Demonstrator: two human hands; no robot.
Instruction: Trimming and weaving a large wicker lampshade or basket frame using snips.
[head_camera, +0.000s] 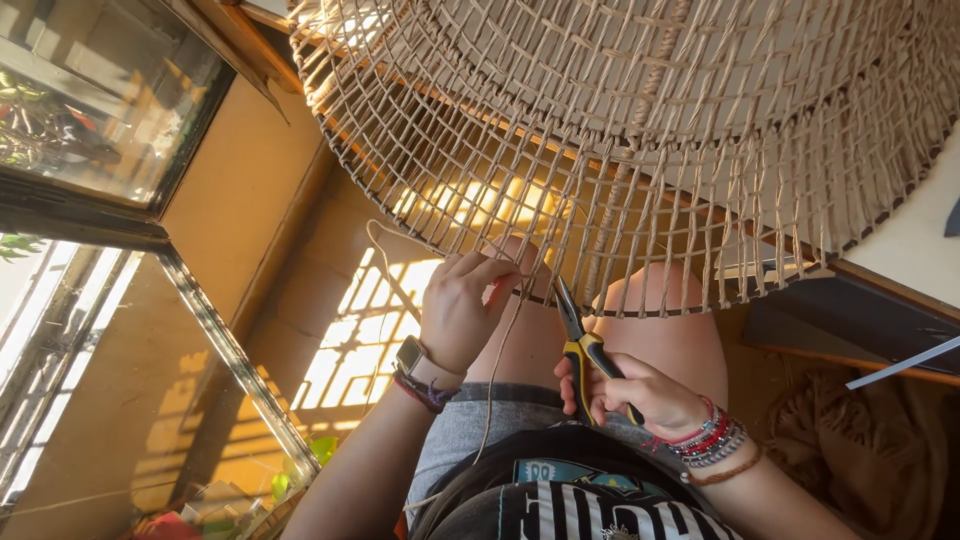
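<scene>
A large round woven shade of tan cord (640, 130) hangs over my lap, its lower rim a dark wire ring. My left hand (462, 305), with a watch and bracelets at the wrist, pinches a strand of tan cord (497, 370) at that rim; the loose end trails down across my lap. My right hand (640, 395) grips pliers with yellow and black handles (583, 345). The pliers' jaws point up at the rim, just right of my left fingers. Several beaded bracelets circle my right wrist.
A glass door with a dark frame (190, 300) stands at the left, above a sunlit tiled floor (350, 330). A table edge (880, 290) runs along the right behind the shade. A brown fringed cloth (850, 440) lies at the lower right.
</scene>
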